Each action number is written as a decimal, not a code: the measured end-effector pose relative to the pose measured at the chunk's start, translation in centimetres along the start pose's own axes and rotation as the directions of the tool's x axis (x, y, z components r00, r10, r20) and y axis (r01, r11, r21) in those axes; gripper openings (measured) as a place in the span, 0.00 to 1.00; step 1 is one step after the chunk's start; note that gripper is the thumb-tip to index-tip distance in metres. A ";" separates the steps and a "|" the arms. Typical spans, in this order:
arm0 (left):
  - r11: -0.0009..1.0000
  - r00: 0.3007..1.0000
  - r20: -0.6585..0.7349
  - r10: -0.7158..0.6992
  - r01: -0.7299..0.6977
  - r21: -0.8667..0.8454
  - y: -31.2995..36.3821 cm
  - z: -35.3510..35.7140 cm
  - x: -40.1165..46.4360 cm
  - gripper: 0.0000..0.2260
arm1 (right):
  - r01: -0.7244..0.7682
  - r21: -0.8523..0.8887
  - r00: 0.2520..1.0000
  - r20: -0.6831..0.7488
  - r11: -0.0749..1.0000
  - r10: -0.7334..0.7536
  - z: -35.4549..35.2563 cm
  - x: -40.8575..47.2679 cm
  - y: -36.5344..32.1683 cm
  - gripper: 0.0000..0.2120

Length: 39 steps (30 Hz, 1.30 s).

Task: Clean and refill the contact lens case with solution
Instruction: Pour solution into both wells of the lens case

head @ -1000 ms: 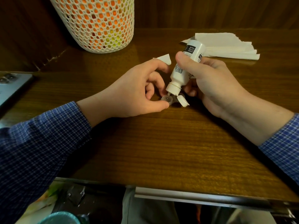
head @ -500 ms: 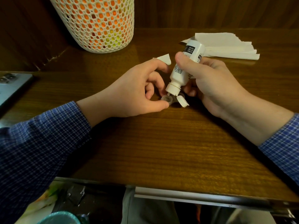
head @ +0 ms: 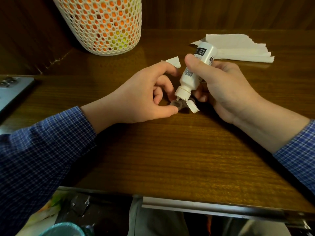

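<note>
The contact lens case (head: 177, 105) is seated on the wooden worktop (head: 170, 150), roughly midway between its left and right edges and nearer the far edge than the near one. It is steadied by the left hand (head: 136, 97), whose thumb and curled fingers pinch the left well, presumably so that the case cannot slide while being filled. The solution bottle (head: 194, 72) is held inverted and tilted in the right hand (head: 225, 89), thumb and fingers wrapped firmly about its body; the grip is closed on the bottle. The nozzle is positioned directly above the open well, almost touching it. The hinged cap (head: 192, 107) hangs open beside the case. Refilling is judged to be in progress; no liquid can be distinguished.

A white tissue (head: 238, 48) lies toward the far right corner, a mesh basket (head: 105, 26) toward the far left, and a small torn white piece (head: 173, 61) just behind the left hand. Broad open worktop is available toward the near edge for withdrawing either hand.
</note>
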<state>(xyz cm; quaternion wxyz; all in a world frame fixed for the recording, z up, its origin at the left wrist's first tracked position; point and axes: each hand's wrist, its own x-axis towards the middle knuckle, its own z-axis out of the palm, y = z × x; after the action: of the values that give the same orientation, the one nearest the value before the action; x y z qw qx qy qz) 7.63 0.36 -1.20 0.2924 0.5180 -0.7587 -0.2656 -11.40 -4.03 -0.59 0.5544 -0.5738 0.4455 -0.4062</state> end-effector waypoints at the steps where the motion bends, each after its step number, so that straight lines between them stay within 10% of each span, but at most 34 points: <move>1: 1.000 1.000 0.000 0.001 -0.001 -0.001 0.0 0.0 0.0 0.31 | 0.002 -0.004 1.000 0.000 1.000 -0.002 0.0 0.0 0.0 0.13; 39: 1.000 1.000 0.001 -0.017 0.017 -0.016 0.0 0.0 0.1 0.32 | -0.059 0.079 0.998 -0.030 0.995 0.062 -0.3 0.3 -0.1 0.16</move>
<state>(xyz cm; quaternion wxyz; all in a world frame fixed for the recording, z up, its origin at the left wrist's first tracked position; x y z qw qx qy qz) 7.68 0.29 -1.19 0.2941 0.5218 -0.7523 -0.2745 -11.58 -4.45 -0.47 0.5809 -0.5314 0.4555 -0.4156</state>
